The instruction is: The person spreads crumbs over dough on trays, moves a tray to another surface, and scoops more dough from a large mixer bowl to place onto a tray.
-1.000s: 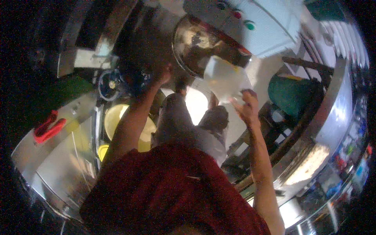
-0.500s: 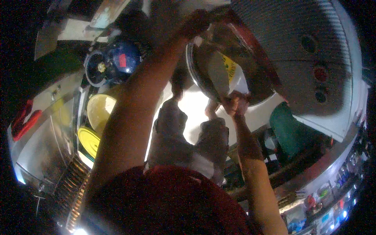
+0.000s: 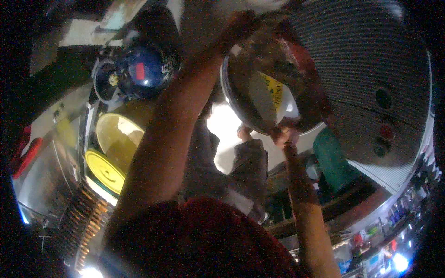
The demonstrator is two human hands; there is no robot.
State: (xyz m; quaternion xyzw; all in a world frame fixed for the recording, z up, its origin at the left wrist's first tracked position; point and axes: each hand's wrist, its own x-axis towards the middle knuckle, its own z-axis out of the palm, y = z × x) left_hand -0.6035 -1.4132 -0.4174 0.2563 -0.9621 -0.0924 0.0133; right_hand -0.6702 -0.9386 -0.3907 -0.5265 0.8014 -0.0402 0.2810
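Observation:
A wide round basin point(image 3: 225, 76) with a pale rim is tilted in front of me, its inside brown and dim. Inside it is a white plastic piece with a yellow printed band point(image 3: 273, 90), shaped like a scoop cut from a container. My right hand point(image 3: 285, 134) is closed around the near end of this piece, at the basin's near rim. My left arm stretches to the basin's far side, where my left hand point(image 3: 243, 25) is by the rim; deep shadow hides its fingers. Along the basin's right side is a dark red surface point(image 3: 299, 55) that I cannot identify.
To the left stand a dark blue rounded container point(image 3: 143, 67), a pale yellow tub point(image 3: 118, 132) and a bright yellow lid point(image 3: 104, 169). A green container point(image 3: 331, 153) is at right, below a ribbed grey panel point(image 3: 343, 51). Crowded shelves point(image 3: 371, 241) line the lower right.
The view has shifted a little, so the surroundings sit differently in it. My right hand still holds the white scoop-like piece inside the basin, and my left arm stays stretched out.

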